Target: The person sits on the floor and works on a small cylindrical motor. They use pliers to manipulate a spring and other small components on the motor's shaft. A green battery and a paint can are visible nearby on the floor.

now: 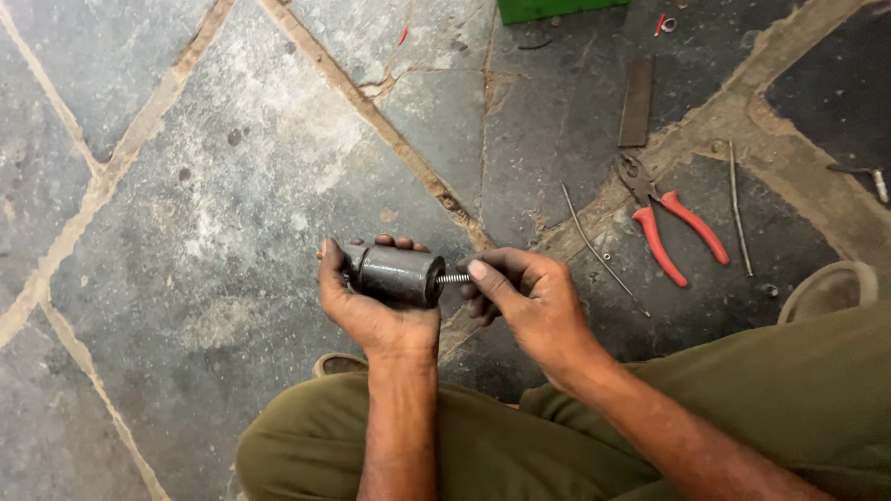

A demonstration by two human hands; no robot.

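My left hand (371,311) grips a dark grey metal cylinder (397,274), held on its side above the stone floor. A small coiled spring (454,277) sticks out of the cylinder's right end. My right hand (524,297) pinches that spring between thumb and fingers, right against the cylinder's face. Both forearms rise from my lap, and my knees in olive trousers (520,445) fill the bottom of the view.
Red-handled pliers (670,223) lie on the stone floor (232,186) to the right, beside thin metal rods (599,250), a flat dark file (637,100) and small loose parts. A green box edge (548,9) shows at the top. A sandal (829,289) sits at right.
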